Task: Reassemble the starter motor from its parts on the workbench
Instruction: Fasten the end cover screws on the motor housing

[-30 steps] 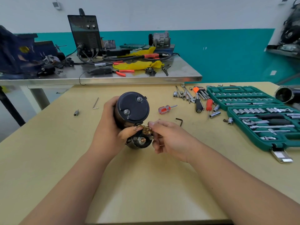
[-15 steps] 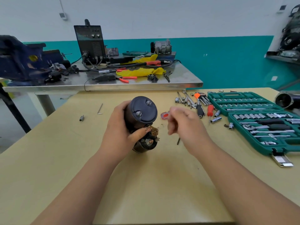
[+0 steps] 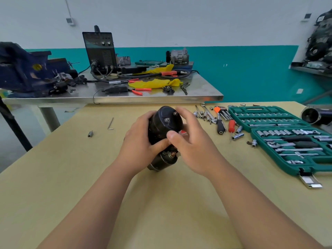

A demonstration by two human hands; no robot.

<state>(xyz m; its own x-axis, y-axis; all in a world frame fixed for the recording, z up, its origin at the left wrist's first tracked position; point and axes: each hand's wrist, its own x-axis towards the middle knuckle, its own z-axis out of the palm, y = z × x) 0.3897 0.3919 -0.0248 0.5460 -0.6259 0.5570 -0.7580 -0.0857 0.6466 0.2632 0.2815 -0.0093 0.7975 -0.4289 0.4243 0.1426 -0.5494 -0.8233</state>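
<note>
Table (image 3: 86,186): pale wooden top, nearest the camera, with both forearms reaching over it.

Left grip (image 3: 138,146): fingers wrapped round the left side of the starter motor (image 3: 165,123), thumb laid across its front. Clamped on the motor body.

Right grip (image 3: 194,148): fingers curled over the top edge of the round black end cap, thumb pressed on its lower front. Also clamped on the motor.

Starter motor: at mid-table between the two hands, tilted, end cap facing the camera, two small fasteners showing on the cap. The smaller cylinder (image 3: 161,161) sits beneath the main body. Contact with the table cannot be determined.

Left of the hands: a small socket (image 3: 90,134) and a hex key (image 3: 110,124), lying apart.

Right of the hands: a black-handled screwdriver (image 3: 220,125) and a red-handled screwdriver (image 3: 231,125) among loose bits, then an open green socket set case (image 3: 258,109) at the table's right edge. A black housing (image 3: 312,115) lies beyond the case.

Behind: a steel table (image 3: 143,98) carrying a blue vise (image 3: 23,72), a welder (image 3: 100,51), yellow cloth (image 3: 154,83) and red-handled pliers (image 3: 138,90).
</note>
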